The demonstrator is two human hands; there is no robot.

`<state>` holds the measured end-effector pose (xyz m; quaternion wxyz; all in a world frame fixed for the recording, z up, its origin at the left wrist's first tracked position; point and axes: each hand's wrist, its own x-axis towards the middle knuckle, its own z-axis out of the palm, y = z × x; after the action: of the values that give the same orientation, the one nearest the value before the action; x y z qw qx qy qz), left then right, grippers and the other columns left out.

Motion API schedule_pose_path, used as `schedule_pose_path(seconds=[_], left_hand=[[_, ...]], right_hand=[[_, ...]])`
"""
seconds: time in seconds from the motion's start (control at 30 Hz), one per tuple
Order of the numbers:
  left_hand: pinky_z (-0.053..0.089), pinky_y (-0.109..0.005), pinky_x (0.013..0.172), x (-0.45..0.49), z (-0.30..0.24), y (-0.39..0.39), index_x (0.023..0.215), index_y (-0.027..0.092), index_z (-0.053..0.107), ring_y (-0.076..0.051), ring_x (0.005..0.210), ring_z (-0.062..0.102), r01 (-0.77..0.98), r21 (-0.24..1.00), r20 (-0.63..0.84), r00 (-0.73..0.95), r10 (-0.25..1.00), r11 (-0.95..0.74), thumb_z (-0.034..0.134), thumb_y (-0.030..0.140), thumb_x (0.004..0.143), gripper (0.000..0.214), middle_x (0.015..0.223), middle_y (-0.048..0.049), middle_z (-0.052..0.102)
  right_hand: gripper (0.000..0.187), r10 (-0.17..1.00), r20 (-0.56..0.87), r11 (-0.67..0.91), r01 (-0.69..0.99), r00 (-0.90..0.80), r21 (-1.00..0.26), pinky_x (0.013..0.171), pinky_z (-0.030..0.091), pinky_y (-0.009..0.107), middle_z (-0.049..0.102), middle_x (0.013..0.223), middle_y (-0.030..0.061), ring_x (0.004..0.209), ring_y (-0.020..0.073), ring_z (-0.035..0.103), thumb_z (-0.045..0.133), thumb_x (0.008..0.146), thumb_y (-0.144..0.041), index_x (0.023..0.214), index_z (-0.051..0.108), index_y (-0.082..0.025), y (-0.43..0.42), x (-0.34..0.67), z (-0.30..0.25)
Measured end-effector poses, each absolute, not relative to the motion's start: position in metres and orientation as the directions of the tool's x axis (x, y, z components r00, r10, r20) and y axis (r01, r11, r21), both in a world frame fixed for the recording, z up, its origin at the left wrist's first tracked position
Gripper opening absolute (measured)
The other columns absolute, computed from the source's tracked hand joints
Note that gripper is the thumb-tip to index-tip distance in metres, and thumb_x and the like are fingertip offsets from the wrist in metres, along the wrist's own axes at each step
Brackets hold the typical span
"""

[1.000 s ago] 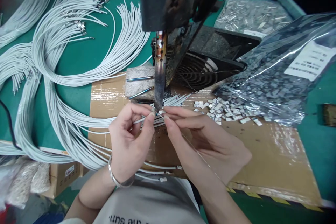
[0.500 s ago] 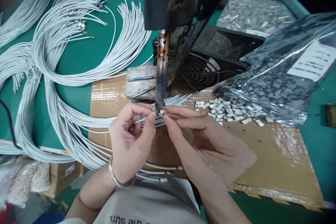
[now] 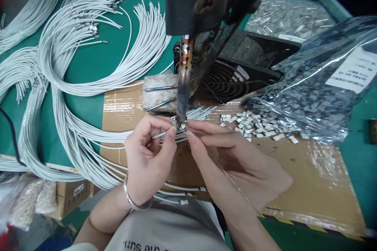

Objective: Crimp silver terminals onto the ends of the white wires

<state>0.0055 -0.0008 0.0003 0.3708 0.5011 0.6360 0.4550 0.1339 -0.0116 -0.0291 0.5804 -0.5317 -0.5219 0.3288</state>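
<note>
My left hand pinches the end of a white wire between thumb and forefinger, right under the tip of a fixed soldering iron. My right hand faces it, thumb and forefinger pinched on a thin strand of solder wire that runs back along my wrist. A small metal terminal sits at the iron's tip between both sets of fingertips. Both hands rest over a sheet of cardboard.
Bundles of white wires curve across the green table at left. Loose metal terminals spill from a clear plastic bag at right. A black fan stands behind the iron, a sponge block with two spare tips beside it.
Hands and iron stay together at the same spot; the view has only shifted slightly.
</note>
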Motion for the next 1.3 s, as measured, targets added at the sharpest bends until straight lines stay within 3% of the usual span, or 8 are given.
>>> schedule_pose_path(seconds=[0.53, 0.63, 0.73, 0.83, 0.9, 1.0, 1.13, 1.3], left_hand=[[0.042, -0.02, 0.054, 0.003, -0.003, -0.004, 0.085, 0.019, 0.067, -0.012, 0.078, 0.065, 0.289, 0.951, -0.053, -0.193, 0.98, 0.109, 0.071, 0.013, 0.093, 0.012, 0.092, -0.0036, 0.075], [0.042, -0.02, 0.054, 0.001, -0.005, -0.011, 0.087, 0.02, 0.066, -0.013, 0.081, 0.067, 0.276, 0.954, -0.076, -0.147, 0.986, 0.114, 0.07, 0.014, 0.095, 0.011, 0.094, -0.0042, 0.076], [0.043, -0.019, 0.055, -0.002, -0.009, -0.023, 0.09, 0.02, 0.065, -0.013, 0.084, 0.067, 0.272, 0.954, -0.104, -0.085, 0.991, 0.124, 0.068, 0.015, 0.098, 0.01, 0.093, -0.0039, 0.074], [0.049, -0.02, 0.06, -0.009, -0.014, -0.037, 0.091, 0.02, 0.066, -0.015, 0.086, 0.069, 0.306, 0.945, -0.122, 0.0, 0.993, 0.116, 0.071, 0.015, 0.096, 0.009, 0.095, -0.0049, 0.073], [0.054, -0.023, 0.067, -0.015, -0.019, -0.047, 0.089, 0.019, 0.068, -0.016, 0.089, 0.071, 0.378, 0.923, -0.104, 0.089, 0.991, 0.063, 0.074, 0.013, 0.093, 0.009, 0.099, -0.0065, 0.072], [0.057, -0.029, 0.079, -0.025, -0.026, -0.06, 0.088, 0.019, 0.075, -0.018, 0.093, 0.071, 0.519, 0.848, 0.009, 0.187, 0.982, -0.106, 0.075, 0.01, 0.091, 0.009, 0.099, -0.0067, 0.071], [0.054, -0.025, 0.066, -0.034, -0.038, -0.066, 0.123, 0.018, 0.074, -0.011, 0.069, 0.058, 0.69, 0.692, 0.186, 0.116, 0.976, -0.214, 0.069, 0.005, 0.095, 0.031, 0.102, -0.0052, 0.065], [0.056, -0.027, 0.073, -0.037, -0.044, -0.06, 0.131, 0.019, 0.068, -0.015, 0.079, 0.065, 0.796, 0.54, 0.25, 0.159, 0.955, -0.273, 0.067, 0.005, 0.097, 0.037, 0.1, -0.0048, 0.066]], right_hand=[[0.019, 0.948, 0.213, 0.182, 0.147, 0.238, -0.972, 0.089, 0.066, 0.031, 0.084, 0.106, 0.001, 0.093, 0.0178, 0.081, 0.077, 0.088, -0.006, 0.088, 0.073, -0.024, -0.017, 0.133, -0.029], [0.012, 0.924, 0.133, 0.116, 0.067, 0.358, -0.991, 0.084, 0.065, 0.034, 0.082, 0.1, 0.0021, 0.091, 0.0185, 0.08, 0.076, 0.093, -0.013, 0.089, 0.072, -0.024, -0.015, 0.133, -0.026], [0.005, 0.842, 0.061, 0.073, -0.001, 0.536, -0.997, 0.067, 0.06, 0.033, 0.074, 0.076, -0.0004, 0.068, 0.0167, 0.072, 0.077, 0.095, -0.024, 0.092, 0.073, -0.024, -0.012, 0.148, -0.028], [0.038, 0.796, -0.01, 0.117, -0.171, 0.605, -0.978, 0.056, 0.056, 0.038, 0.068, 0.065, 0.0046, 0.058, 0.0204, 0.066, 0.065, 0.098, -0.05, 0.074, 0.077, -0.023, -0.011, 0.181, -0.034], [0.052, 0.815, -0.139, -0.014, -0.22, 0.562, -0.975, 0.069, 0.061, 0.044, 0.075, 0.079, 0.0114, 0.076, 0.0271, 0.075, 0.05, 0.103, -0.057, 0.086, 0.084, -0.021, -0.013, 0.203, -0.039], [0.059, 0.758, -0.096, -0.064, -0.073, 0.645, -0.995, 0.064, 0.058, 0.047, 0.074, 0.076, 0.0116, 0.072, 0.0299, 0.075, 0.043, 0.103, -0.06, 0.083, 0.082, -0.021, -0.017, 0.223, -0.047], [0.074, 0.738, -0.066, -0.176, 0.097, 0.671, -0.98, 0.071, 0.061, 0.049, 0.079, 0.081, 0.0133, 0.073, 0.0295, 0.077, 0.039, 0.097, -0.08, 0.079, 0.075, -0.019, -0.023, 0.218, -0.055], [0.065, 0.827, -0.013, -0.097, 0.121, 0.562, -0.988, 0.073, 0.066, 0.046, 0.081, 0.084, 0.0118, 0.078, 0.027, 0.08, 0.044, 0.103, -0.071, 0.084, 0.077, -0.018, -0.029, 0.2, -0.056]])
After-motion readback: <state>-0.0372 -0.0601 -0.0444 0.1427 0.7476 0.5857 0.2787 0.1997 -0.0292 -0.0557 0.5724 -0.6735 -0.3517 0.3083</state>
